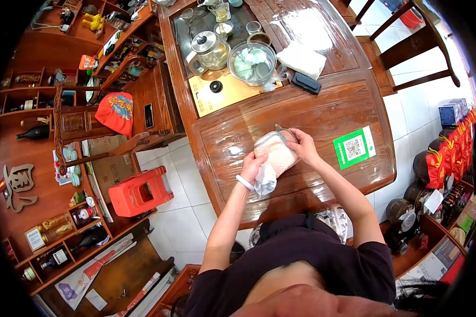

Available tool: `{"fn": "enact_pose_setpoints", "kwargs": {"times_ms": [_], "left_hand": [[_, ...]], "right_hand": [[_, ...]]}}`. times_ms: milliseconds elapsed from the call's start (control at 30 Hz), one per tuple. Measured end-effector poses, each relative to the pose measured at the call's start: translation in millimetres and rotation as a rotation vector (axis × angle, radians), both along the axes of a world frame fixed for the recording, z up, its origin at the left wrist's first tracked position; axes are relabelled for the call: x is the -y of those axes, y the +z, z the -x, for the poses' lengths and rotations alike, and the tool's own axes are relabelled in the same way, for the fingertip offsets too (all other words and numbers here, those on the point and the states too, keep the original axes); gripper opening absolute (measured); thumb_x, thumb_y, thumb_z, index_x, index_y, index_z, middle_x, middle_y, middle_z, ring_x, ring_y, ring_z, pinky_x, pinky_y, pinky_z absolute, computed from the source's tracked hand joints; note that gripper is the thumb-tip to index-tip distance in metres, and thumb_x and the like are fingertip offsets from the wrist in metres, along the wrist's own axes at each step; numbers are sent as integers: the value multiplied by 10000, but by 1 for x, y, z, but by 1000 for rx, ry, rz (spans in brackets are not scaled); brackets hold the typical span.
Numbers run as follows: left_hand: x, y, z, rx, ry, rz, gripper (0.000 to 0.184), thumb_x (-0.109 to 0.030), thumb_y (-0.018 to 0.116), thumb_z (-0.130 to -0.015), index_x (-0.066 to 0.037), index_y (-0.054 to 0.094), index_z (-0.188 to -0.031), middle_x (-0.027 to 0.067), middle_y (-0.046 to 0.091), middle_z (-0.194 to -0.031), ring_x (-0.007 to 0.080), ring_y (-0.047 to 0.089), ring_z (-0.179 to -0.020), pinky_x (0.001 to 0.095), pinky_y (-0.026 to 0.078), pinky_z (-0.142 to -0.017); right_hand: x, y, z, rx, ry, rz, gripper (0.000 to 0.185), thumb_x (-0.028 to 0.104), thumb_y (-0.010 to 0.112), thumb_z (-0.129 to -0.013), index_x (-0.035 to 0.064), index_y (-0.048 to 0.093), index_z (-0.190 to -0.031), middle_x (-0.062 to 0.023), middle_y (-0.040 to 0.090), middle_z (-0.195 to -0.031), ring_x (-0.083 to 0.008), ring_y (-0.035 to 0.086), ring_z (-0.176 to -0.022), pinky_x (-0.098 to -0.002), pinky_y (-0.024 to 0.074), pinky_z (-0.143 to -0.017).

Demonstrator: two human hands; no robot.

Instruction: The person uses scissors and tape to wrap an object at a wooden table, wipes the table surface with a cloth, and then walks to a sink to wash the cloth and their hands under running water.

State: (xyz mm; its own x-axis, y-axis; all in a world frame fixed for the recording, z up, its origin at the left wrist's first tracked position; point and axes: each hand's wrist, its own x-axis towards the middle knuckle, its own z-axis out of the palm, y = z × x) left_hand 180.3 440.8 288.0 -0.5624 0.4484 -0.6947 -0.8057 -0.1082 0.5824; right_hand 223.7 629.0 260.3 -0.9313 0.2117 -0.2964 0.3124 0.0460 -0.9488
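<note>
Centre of frame, over a glossy wooden table [232,132]: a pinkish-white wrapped bundle [276,151]; left hand [253,167], fingers curled, grips its lower-left edge; right hand [303,145] pinches its upper-right corner.

We see one soft pinkish-white bundle [280,154], its surface textured, greyish along the twelve-to-two-o'clock edge, with crumpled white wrapping [265,180] at seven o'clock. It slants toward one o'clock, held over the table [225,145]; we cannot tell whether they touch.
</note>
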Motion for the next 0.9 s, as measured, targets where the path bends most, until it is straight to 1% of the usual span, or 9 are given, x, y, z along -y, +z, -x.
{"fn": "enact_pose_setpoints", "kwargs": {"times_ms": [167, 267, 400, 467, 533, 600, 667, 767, 900], "left_hand": [[-6, -43, 0, -660, -111, 769, 223, -112, 533, -742, 47, 518, -897, 83, 592, -804, 144, 553, -685, 267, 436, -601], [-17, -27, 2, -525, -23, 476, 286, -204, 543, -730, 30, 504, -890, 129, 587, -778, 200, 555, -700, 320, 429, -654], [-9, -16, 9, -218, -118, 128, 213, -176, 470, -804, 14, 512, -890, 93, 580, -806, 145, 559, -688, 259, 446, -613], [-7, 14, 18, -8, -156, -38, 206, -153, 448, -823, 22, 504, -916, 115, 578, -814, 164, 574, -726, 243, 454, -644], [2, 13, 28, -95, -187, -80, 206, -145, 459, -818, 34, 502, -910, 150, 583, -815, 193, 583, -707, 272, 465, -626], [15, -3, 41, -224, -184, 164, 199, -112, 530, -773, 38, 504, -902, 163, 580, -819, 185, 576, -727, 273, 463, -626], [18, -7, 51, -354, -143, 412, 202, -90, 572, -742, 30, 518, -896, 134, 576, -836, 157, 566, -735, 258, 459, -624], [19, 2, 63, -70, -176, -13, 211, -78, 587, -731, 21, 528, -907, 97, 569, -855, 129, 555, -745, 251, 462, -607], [19, -28, 85, 4, -59, 119, 140, -73, 564, -745, -10, 535, -867, 38, 576, -676, 124, 556, -533, 220, 455, -459]], "right_hand": [[26, 36, 4, -151, -29, -509, 353, 181, 612, -683, 52, 511, -996, -138, 557, -890, -290, 515, -790, -356, 422, -692], [40, 26, 1, -408, 165, -669, 461, 232, 623, -682, -2, 456, -1043, -143, 557, -901, -281, 508, -863, -352, 418, -728], [42, 18, -3, -291, 189, -538, 521, 249, 638, -669, -24, 429, -1061, -166, 540, -944, -284, 493, -915, -352, 402, -777], [35, 34, 2, 119, 327, 123, 556, 240, 648, -656, -21, 414, -1088, -186, 507, -1004, -286, 486, -936, -345, 389, -802], [34, 26, 3, 21, 299, 182, 539, 213, 646, -644, -10, 434, -1086, -181, 514, -990, -285, 510, -901, -327, 397, -782], [28, 5, 8, -186, 370, -188, 453, 131, 631, -656, 0, 477, -1061, -90, 515, -963, -166, 503, -853, -280, 400, -766], [16, 0, 21, 61, 484, 126, 398, 96, 622, -652, 2, 516, -1024, -70, 557, -920, -118, 503, -830, -259, 401, -739], [5, 7, 48, 135, 633, 235, 312, 109, 621, -674, 1, 562, -960, -60, 590, -867, -78, 509, -776, -243, 418, -689], [-8, -10, 83, 17, 321, -41, 297, 122, 617, -688, 1, 558, -954, -103, 589, -889, -159, 535, -808, -285, 418, -719]]}}
